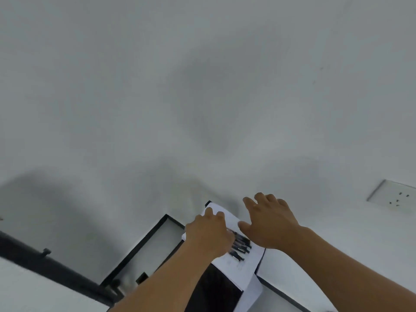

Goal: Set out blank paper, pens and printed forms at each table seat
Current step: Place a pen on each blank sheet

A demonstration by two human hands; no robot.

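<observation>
A stack of white paper (242,270) lies on a black surface (213,289) low in the middle of the view. Several dark pens (242,246) lie in a bunch on top of the stack. My left hand (208,233) rests on the stack's far left part with bent fingers, covering the pens' left ends; its thumb is hidden. My right hand (269,222) hovers just right of the pens with its fingers spread and straight, holding nothing. No print shows on the top sheet.
A plain white wall fills most of the view, with a wall socket (392,197) at the right. A black-framed white tray (144,251) lies left of the stack. A black rail (49,267) crosses the lower left. A black-edged white panel (290,282) lies at the right.
</observation>
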